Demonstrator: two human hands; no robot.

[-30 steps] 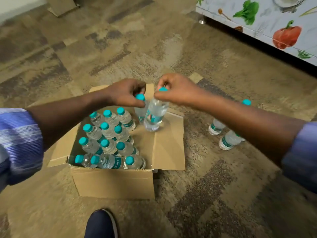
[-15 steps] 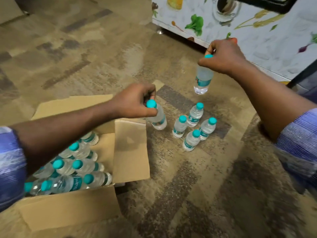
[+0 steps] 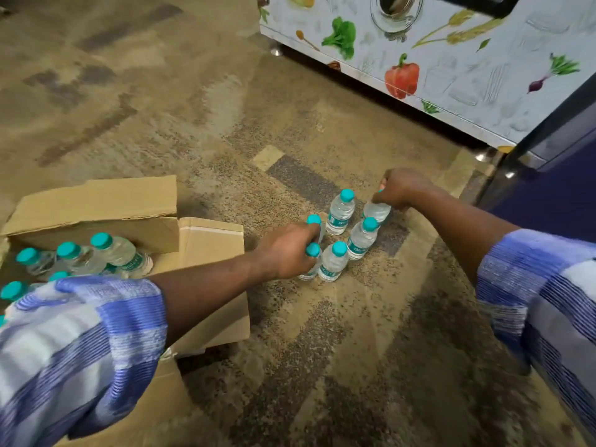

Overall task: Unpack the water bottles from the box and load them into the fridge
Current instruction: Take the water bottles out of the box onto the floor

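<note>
An open cardboard box (image 3: 96, 204) at the left holds several small clear water bottles (image 3: 122, 253) with teal caps. To its right, a cluster of several such bottles (image 3: 338, 214) stands upright on the carpet. My left hand (image 3: 287, 250) grips one bottle (image 3: 312, 269) by the neck at the cluster's near left side, its base on or just above the carpet. At the cluster's far right my right hand (image 3: 400, 188) holds another bottle (image 3: 377, 212) by its cap, low over the floor. The fridge (image 3: 451, 75), white with vegetable pictures, stands at the upper right.
A dark blue panel (image 3: 548, 195), perhaps the fridge's open door, stands at the right edge close to my right hand. The box's flaps (image 3: 213, 240) lie open toward the bottle cluster. Patterned brown carpet (image 3: 161, 91) covers the floor all around.
Both hands have carried their bottles from the box rightward and down to the cluster on the carpet. The right hand has dropped from high near the fridge to floor level.
</note>
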